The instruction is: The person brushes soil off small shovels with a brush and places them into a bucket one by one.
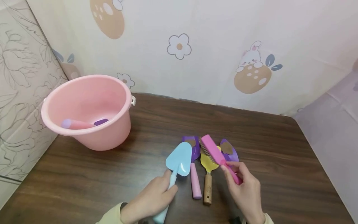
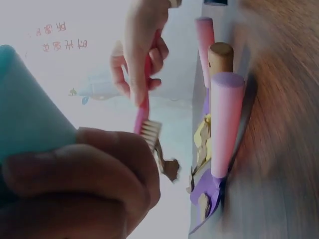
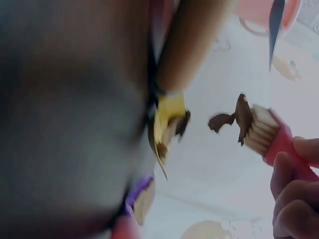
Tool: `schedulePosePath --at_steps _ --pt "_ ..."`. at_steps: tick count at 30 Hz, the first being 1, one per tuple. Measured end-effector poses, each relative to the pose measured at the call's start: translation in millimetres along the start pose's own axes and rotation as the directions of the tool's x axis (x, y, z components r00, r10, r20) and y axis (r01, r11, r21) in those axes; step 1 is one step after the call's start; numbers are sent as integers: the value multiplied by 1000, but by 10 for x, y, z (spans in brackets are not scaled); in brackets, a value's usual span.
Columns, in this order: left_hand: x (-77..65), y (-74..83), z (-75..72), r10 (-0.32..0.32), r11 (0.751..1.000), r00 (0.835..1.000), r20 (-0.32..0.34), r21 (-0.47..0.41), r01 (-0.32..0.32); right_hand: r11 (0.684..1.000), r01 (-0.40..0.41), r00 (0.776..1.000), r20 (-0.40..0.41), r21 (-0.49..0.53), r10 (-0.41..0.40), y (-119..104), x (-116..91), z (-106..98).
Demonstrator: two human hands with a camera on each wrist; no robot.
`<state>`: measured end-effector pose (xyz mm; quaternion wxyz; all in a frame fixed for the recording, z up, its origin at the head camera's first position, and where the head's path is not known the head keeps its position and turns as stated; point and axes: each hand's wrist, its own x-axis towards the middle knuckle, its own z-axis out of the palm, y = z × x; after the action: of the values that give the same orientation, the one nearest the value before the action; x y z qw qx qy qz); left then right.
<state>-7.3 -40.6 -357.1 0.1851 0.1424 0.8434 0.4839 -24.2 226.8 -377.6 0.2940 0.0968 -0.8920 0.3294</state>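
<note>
My left hand (image 1: 152,194) grips the handle of a light blue toy shovel (image 1: 179,157), its blade pointing away over the table. In my right hand (image 1: 247,189) a pink brush (image 1: 213,151) is held by its handle, tilted up to the left. Brown flat scraps (image 3: 242,117) cling to its bristles in the right wrist view. Beneath the brush lies a yellow shovel (image 1: 207,164) with a wooden handle. Left of that is a purple shovel (image 1: 195,182) with a pink handle, and another purple shovel (image 1: 234,154) is partly hidden behind my right hand. Brown patches show on these blades.
A pink bucket (image 1: 114,133) stands at the left of the dark wooden table (image 1: 156,118). Inside it are a pink handle (image 1: 81,124) and a purple piece (image 1: 100,122). A printed curtain (image 1: 212,71) hangs along the back edge.
</note>
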Motion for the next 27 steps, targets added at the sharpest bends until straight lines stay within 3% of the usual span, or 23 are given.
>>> schedulePosePath --at_steps 8,18,27 --pt "0 0 -5 -7 1000 1000 15 -6 7 997 -61 998 28 56 59 -65 -47 54" --pt "22 25 57 65 998 994 93 -27 -63 976 -184 979 107 118 172 -177 -58 79" --pt "36 22 80 59 998 995 83 -9 -58 961 -236 969 114 146 220 -214 -61 63"
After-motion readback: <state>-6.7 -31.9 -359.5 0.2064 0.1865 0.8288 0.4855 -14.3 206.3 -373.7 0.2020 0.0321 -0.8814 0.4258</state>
